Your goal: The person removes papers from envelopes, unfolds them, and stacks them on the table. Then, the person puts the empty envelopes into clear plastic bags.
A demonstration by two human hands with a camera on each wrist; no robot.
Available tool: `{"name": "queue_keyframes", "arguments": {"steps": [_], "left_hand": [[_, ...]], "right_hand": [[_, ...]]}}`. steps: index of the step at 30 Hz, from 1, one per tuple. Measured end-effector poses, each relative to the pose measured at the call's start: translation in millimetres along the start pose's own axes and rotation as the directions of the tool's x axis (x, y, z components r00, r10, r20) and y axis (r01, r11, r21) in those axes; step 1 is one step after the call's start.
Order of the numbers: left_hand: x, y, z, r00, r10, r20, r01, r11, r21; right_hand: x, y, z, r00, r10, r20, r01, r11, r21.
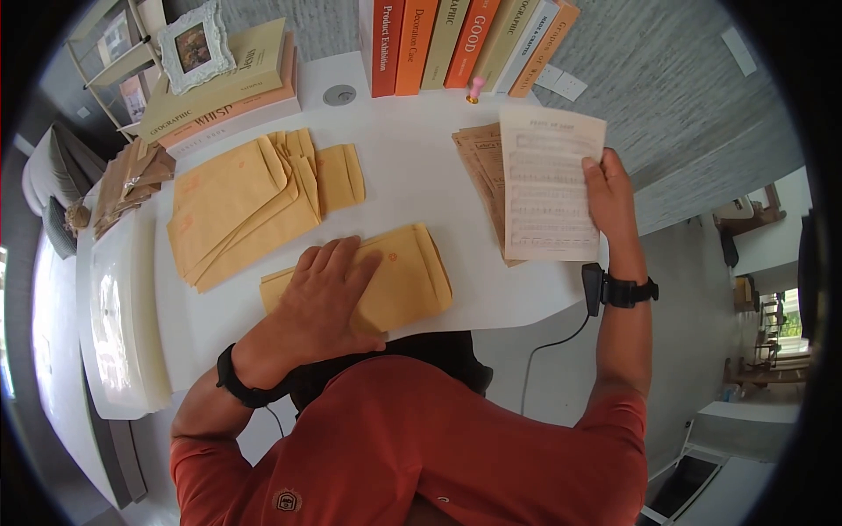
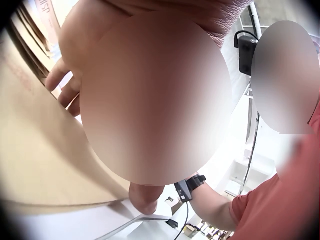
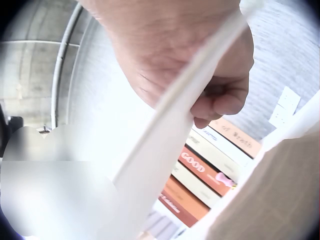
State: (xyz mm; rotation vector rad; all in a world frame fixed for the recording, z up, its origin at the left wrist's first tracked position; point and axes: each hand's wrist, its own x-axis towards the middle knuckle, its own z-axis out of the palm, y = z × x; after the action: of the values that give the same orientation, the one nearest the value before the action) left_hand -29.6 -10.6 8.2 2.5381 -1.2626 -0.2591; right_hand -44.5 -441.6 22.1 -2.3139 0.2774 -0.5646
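Note:
My right hand [image 1: 614,206] pinches a sheet of printed music [image 1: 551,197] by its right edge, thumb across the front and the other fingers behind. The sheet hangs over a small pile of brown printed papers [image 1: 481,167] at the table's right side. In the right wrist view the sheet [image 3: 150,155] appears nearly edge-on beneath the curled fingers. My left hand [image 1: 311,302] rests with spread fingers on a short stack of yellow kraft envelopes [image 1: 408,276] near the front edge. The left wrist view shows its thumb and fingertips beside an envelope [image 2: 45,150]; its middle is blurred.
More kraft envelopes [image 1: 224,206] lie fanned out at left on the white table [image 1: 412,175]. Clear plastic sleeves [image 1: 123,324] are stacked at the left edge. Upright books [image 1: 430,48] line the back, beside a pink pushpin-shaped object [image 1: 475,88]. A white picture frame [image 1: 195,46] tops stacked books.

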Motion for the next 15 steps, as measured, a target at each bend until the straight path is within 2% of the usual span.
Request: {"name": "queue_keyframes", "arguments": {"steps": [2,5,8,11,14,15], "left_hand": [[1.1,0.8,1.6,0.999,-0.032,0.025,0.032,0.999,0.001],[2.1,1.4,2.5,0.998,-0.063,0.030,0.063,0.998,-0.024],[3.9,2.1,-1.0,0.998,-0.057,0.019,0.058,0.997,-0.052],[2.5,1.3,-8.7,0.999,-0.038,-0.029,0.035,0.996,-0.084],[-3.5,1.3,-16.7,0.992,-0.013,-0.128,-0.002,0.993,-0.119],[-6.4,1.1,-19.0,0.985,0.005,-0.170,-0.025,0.992,-0.120]], "right_hand": [[5.7,9.6,5.7,0.993,0.045,0.109,-0.034,0.995,-0.094],[14.3,29.6,15.9,0.985,0.041,0.169,-0.020,0.992,-0.122],[18.4,36.0,26.7,0.989,0.058,0.134,-0.042,0.992,-0.120],[11.5,17.4,27.0,0.997,-0.038,-0.070,0.021,0.975,-0.222],[-31.0,-44.9,24.8,0.974,-0.221,0.059,0.218,0.974,0.056],[-51.6,-69.7,31.2,0.974,-0.199,0.108,0.166,0.952,0.258]]}}
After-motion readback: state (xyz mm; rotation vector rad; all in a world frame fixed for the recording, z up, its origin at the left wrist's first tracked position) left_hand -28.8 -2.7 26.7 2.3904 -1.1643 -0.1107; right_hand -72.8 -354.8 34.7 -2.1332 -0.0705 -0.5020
